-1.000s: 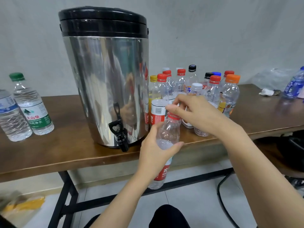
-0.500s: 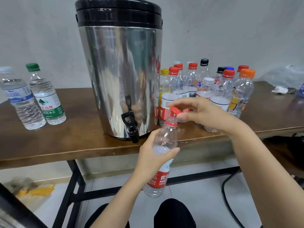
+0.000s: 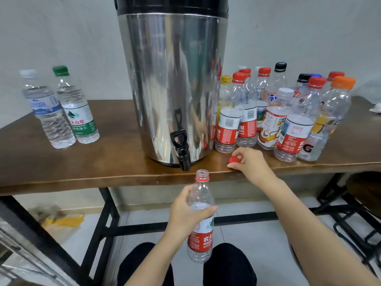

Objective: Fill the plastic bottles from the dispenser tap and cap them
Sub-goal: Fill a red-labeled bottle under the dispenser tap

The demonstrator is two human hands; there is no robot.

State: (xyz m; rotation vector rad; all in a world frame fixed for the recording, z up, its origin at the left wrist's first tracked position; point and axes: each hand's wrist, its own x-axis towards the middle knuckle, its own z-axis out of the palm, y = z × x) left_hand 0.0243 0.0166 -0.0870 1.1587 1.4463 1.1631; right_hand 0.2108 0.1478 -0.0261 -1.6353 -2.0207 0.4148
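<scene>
On the table: a brown wooden table [image 3: 82,162] on a black metal frame carries the steel dispenser [image 3: 173,85], set near the front edge against a grey-white wall.
Floor: pale tiles below; a blurred yellow object [image 3: 64,220] lies at lower left, too unclear to identify.
Dispenser tap: black tap [image 3: 181,149] at the base of the drum, its spout overhanging the front edge of the table.
Bottle in hand: clear plastic bottle [image 3: 201,215] with red label, uncapped, upright, held below the table edge, its mouth just below and slightly right of the tap spout, not touching it.
Left hand: left hand [image 3: 185,215] wrapped closed around the middle of the bottle.
Right hand: right hand [image 3: 250,162] rests at the front edge of the table, fingers pinched closed on the red cap [image 3: 234,159], which sits at the table surface.
Right group: a cluster of capped bottles [image 3: 278,116] stands right of the dispenser, tightly packed; the rear ones are mostly hidden.
Left group: two capped bottles [image 3: 61,108] holding clear liquid stand side by side, well apart from the dispenser.
Cut off: dispenser lid cropped by the top edge; a white object [image 3: 376,108] at far right is cropped.
Open room: bare table surface between the left pair and the dispenser, and open space under the tap.
Lower edge: dark-clothed knees [image 3: 226,265] flank the bottle base.
</scene>
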